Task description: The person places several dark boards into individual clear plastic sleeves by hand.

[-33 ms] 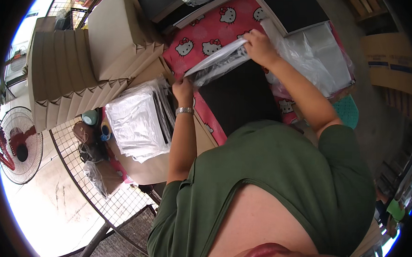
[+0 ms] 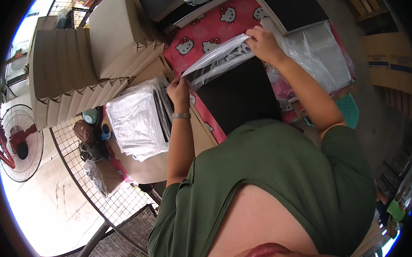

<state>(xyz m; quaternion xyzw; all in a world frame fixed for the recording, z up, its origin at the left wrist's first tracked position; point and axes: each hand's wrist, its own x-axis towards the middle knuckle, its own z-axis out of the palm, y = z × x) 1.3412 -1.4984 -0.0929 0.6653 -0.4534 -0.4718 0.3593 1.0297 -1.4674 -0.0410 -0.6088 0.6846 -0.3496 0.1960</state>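
Observation:
My left hand (image 2: 178, 88) and my right hand (image 2: 265, 44) are both closed, each pinching one end of a clear plastic bag's edge (image 2: 218, 58). Stretched between them, the bag lies across the far end of a black flat sheet (image 2: 237, 95). My body covers the near end of this sheet. Beneath it is a table with a pink cartoon-cat cover (image 2: 184, 46). A stack of plastic-wrapped flat pieces (image 2: 135, 118), white and black, is beside my left forearm. Clear plastic bags (image 2: 317, 60) lie flat beyond my right forearm.
Folded brown cardboard pieces (image 2: 66, 72) are piled at the left. Black flat boxes (image 2: 289, 10) lie at the table's far side. A fan (image 2: 21, 143) stands at far left, near a wire grid (image 2: 75, 168). Cardboard cartons (image 2: 390, 63) stand at right.
My left hand has shifted slightly left and my right hand slightly right and away from me. The bag's edge between them is pulled straighter.

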